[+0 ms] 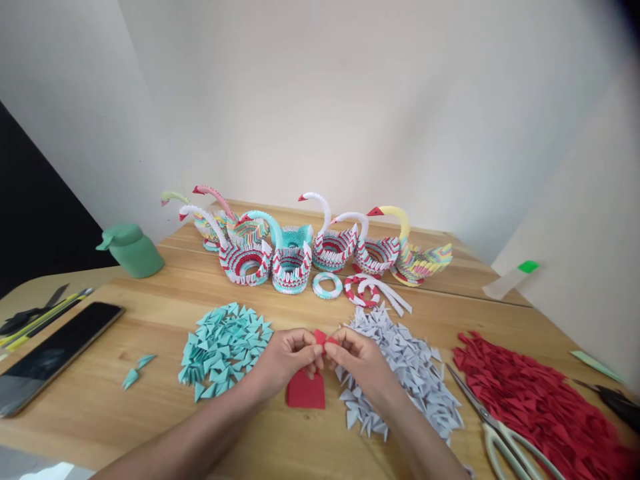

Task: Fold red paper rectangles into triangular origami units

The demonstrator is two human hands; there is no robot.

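Observation:
Between my hands is a small piece of red paper [321, 338], pinched at both sides above the table; its exact fold is partly hidden by my fingers. My left hand [289, 355] grips its left side with thumb and fingertips. On the other side, my right hand [356, 353] pinches the right edge, fingers closed. Just beneath lies a stack of flat red paper pieces [306, 392], its upper part covered by my left fingers. A pile of teal folded paper triangles [225, 347] is left of my hands, and a pile of pale grey-lilac triangles [415, 370] is to the right.
Folded-paper swans [293, 267] line the back, with paper rings [327, 285] in front. Scissors [493, 423] lie beside red triangles [530, 393] at right. A phone [55, 353], a green lidded container [133, 250] and two loose teal triangles [131, 378] are at left. A glue bottle [510, 280] stands far right.

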